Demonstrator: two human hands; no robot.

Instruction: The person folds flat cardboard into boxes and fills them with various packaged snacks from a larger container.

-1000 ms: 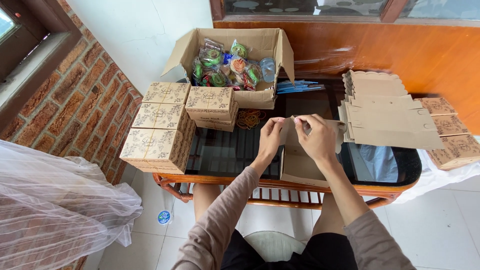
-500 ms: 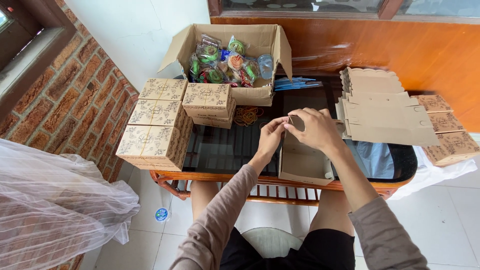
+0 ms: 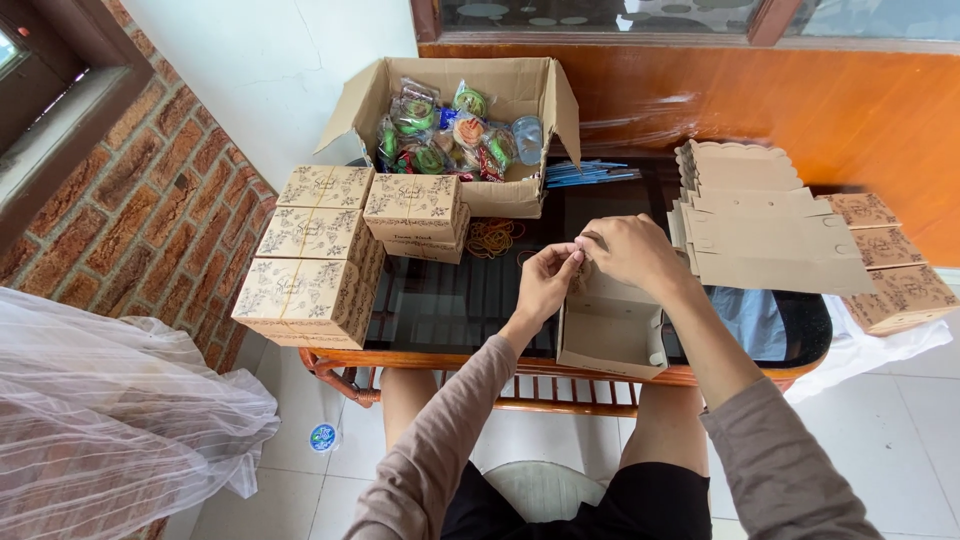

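Note:
A small brown cardboard box [image 3: 610, 330], half folded and open at the top, stands on the dark glass table [image 3: 450, 300] near its front edge. My left hand [image 3: 548, 280] pinches the box's far flap with its fingertips. My right hand [image 3: 630, 250] grips the same flap from the right, fingers curled over it. Both hands meet above the box's back wall.
Several finished patterned boxes [image 3: 320, 245] are stacked at the left. A large open carton [image 3: 470, 130] of wrapped goods stands behind. Flat box blanks [image 3: 760, 225] lie at the right, rubber bands [image 3: 495, 237] and blue sticks [image 3: 585, 173] mid-table. A white net bag [image 3: 110, 410] lies on the floor.
Both hands have come closer together over the box's back flap, and the box's sides now stand more upright. The view has shifted slightly.

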